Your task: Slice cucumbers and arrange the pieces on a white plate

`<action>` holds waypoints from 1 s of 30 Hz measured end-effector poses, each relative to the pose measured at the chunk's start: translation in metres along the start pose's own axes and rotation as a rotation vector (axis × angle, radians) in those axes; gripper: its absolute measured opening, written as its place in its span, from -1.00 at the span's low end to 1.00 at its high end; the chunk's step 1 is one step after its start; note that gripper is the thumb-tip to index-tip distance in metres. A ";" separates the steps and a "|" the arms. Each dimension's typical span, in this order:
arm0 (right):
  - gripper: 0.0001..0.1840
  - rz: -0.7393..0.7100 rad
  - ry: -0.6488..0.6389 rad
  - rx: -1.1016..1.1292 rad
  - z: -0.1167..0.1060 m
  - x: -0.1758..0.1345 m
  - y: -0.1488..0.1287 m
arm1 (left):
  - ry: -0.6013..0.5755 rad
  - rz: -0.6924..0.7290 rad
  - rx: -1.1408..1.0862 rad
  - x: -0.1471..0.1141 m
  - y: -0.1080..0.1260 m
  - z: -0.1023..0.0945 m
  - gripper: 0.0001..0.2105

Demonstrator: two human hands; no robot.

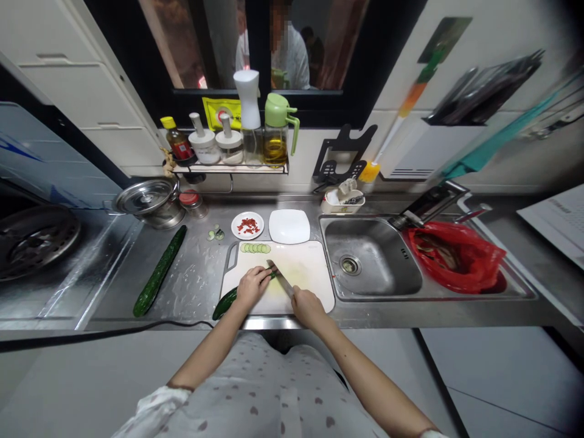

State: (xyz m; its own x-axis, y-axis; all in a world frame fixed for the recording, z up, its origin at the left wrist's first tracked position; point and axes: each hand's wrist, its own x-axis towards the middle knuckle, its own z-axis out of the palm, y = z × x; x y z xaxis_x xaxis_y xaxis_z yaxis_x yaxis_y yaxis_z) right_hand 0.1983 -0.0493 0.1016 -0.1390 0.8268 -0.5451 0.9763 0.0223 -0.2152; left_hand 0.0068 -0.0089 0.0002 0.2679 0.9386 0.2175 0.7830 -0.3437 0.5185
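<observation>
On the white cutting board [314, 286], my left hand [252, 286] is closed over a dark green cucumber [225, 303], whose near end sticks out past the board's left edge. My right hand [308, 306] grips the handle of a kitchen knife [281, 280]. Its blade points away from me and lies against the cucumber's cut end, close to my left fingertips. A row of cucumber slices [255, 248] rests along the board's far left edge. The cucumber's middle is hidden under my left hand.
Another cucumber [159, 271] lies on the counter at left. Behind the board are a plate of chopped red pieces [247, 225] and a white plate [289, 226]. To the right is a sink [371, 258] with a red bag [456, 258] beside it. A lidded pot [148, 202] stands back left.
</observation>
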 end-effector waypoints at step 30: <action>-0.69 -0.041 -0.031 -0.014 -0.001 0.003 0.000 | -0.021 0.012 0.000 0.001 0.000 0.001 -0.77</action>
State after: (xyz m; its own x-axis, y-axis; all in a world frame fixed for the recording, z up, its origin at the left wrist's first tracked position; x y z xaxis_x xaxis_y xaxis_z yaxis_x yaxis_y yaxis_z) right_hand 0.1979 -0.0462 0.1005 -0.1835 0.8074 -0.5607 0.9719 0.0636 -0.2265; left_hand 0.0073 -0.0075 -0.0004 0.2888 0.9350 0.2058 0.7798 -0.3545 0.5160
